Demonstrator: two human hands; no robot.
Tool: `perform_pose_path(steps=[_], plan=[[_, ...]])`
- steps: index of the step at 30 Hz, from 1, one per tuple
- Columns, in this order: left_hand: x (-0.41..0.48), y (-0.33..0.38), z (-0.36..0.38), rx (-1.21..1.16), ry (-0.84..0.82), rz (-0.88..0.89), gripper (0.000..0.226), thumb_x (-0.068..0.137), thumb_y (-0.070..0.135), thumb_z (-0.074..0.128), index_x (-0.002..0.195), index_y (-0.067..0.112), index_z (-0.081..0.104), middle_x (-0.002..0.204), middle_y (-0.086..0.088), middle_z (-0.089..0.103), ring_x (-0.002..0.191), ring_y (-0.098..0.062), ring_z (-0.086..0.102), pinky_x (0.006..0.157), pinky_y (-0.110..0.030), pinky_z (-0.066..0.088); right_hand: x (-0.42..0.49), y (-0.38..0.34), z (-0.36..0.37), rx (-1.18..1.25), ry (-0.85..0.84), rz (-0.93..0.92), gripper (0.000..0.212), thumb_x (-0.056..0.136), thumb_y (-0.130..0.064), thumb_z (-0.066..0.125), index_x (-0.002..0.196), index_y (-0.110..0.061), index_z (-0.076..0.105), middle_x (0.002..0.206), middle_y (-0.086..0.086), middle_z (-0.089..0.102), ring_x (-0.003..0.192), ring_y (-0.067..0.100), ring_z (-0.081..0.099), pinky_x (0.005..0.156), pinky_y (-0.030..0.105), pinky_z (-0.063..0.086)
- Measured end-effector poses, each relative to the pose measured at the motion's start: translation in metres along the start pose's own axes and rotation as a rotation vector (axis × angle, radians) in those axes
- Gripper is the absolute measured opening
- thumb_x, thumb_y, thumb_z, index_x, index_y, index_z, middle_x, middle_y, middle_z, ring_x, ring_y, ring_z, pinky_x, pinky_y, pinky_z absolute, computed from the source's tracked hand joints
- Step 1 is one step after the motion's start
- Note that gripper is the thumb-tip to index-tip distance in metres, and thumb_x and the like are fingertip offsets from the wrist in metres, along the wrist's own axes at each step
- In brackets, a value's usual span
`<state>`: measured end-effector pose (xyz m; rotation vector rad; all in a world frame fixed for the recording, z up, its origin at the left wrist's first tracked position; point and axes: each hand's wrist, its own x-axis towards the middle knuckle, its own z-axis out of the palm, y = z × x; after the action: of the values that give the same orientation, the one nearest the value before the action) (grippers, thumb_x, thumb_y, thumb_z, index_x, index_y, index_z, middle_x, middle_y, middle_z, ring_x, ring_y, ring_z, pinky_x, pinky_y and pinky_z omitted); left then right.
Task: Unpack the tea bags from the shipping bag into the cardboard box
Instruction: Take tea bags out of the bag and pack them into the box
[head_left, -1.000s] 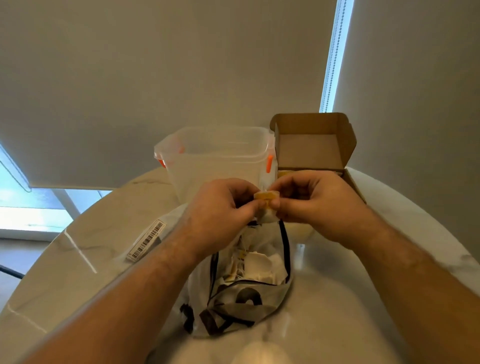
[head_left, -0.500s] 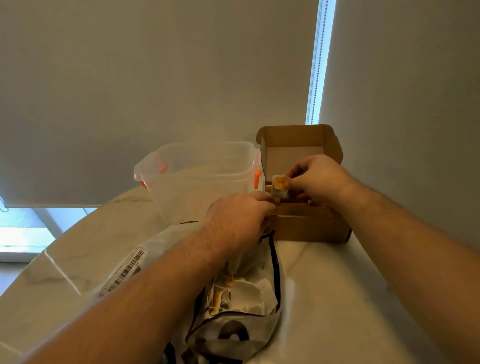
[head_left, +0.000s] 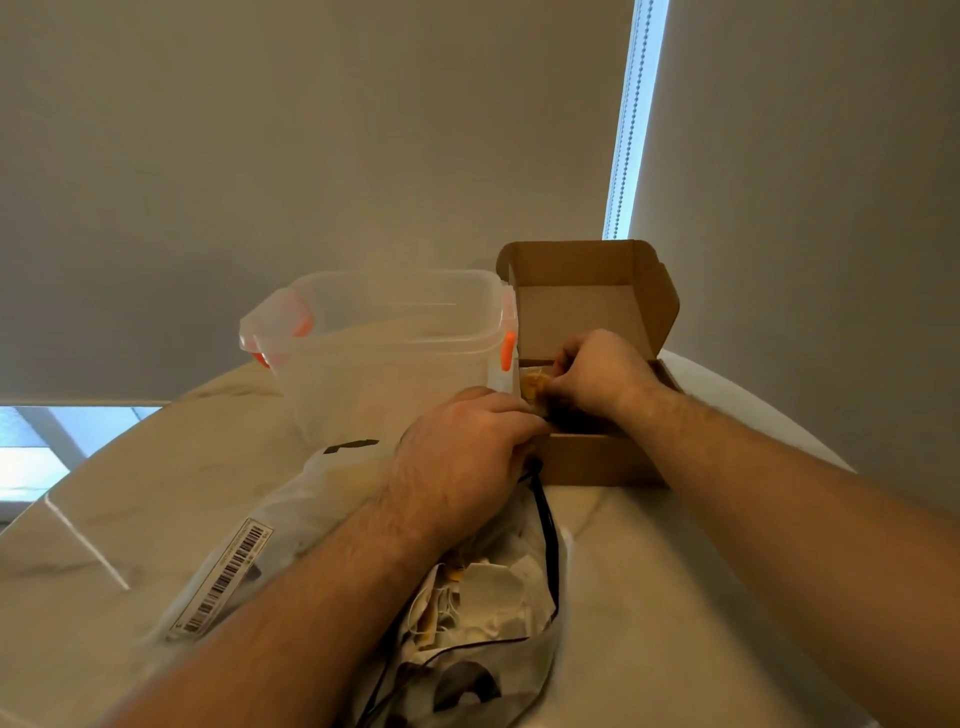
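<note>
The brown cardboard box (head_left: 597, 462) stands open on the table, its lid upright at the back. My right hand (head_left: 597, 379) reaches down inside it and pinches a yellow tea bag (head_left: 535, 387) low in the box. My left hand (head_left: 462, 452) grips the top edge of the white shipping bag (head_left: 498, 597), right beside the box's front left corner. The bag lies open toward me, with several white and yellow tea bags (head_left: 483, 592) showing inside. A barcode label (head_left: 228, 577) sits on the bag's left part.
A clear plastic tub (head_left: 384, 358) with orange clips stands left of the box, touching it. The round marble table (head_left: 649, 597) ends just behind the box and tub. A wall and window blinds rise behind.
My right hand has carried the yellow tea bag from above the shipping bag over to the box and down into it. My left hand has stayed on the bag's top edge.
</note>
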<state>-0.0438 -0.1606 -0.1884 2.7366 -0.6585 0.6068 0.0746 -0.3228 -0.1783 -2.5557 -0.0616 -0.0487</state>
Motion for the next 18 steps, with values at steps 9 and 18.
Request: perform_pose_path(steps=[9, 18], plan=[[-0.002, -0.004, 0.002, -0.043, 0.009, -0.014, 0.027, 0.102, 0.03, 0.056, 0.123, 0.032, 0.072, 0.125, 0.013, 0.069, 0.119, -0.009, 0.057, 0.103, -0.028, 0.044, -0.006, -0.001, -0.006, -0.239, -0.176, 0.072, 0.029, 0.081, -0.041, 0.085, 0.091, -0.019, 0.067, 0.089, 0.002, 0.07, 0.082, 0.018, 0.068, 0.076, 0.034, 0.059], [-0.001, -0.004, 0.004, -0.054, 0.005, -0.02, 0.028, 0.102, 0.029, 0.056, 0.125, 0.032, 0.072, 0.127, 0.013, 0.069, 0.122, -0.008, 0.055, 0.107, -0.028, 0.041, 0.003, -0.01, 0.008, -0.313, -0.094, 0.041, 0.022, 0.088, -0.036, 0.077, 0.092, -0.018, 0.064, 0.088, 0.003, 0.066, 0.078, 0.018, 0.064, 0.067, 0.031, 0.053]])
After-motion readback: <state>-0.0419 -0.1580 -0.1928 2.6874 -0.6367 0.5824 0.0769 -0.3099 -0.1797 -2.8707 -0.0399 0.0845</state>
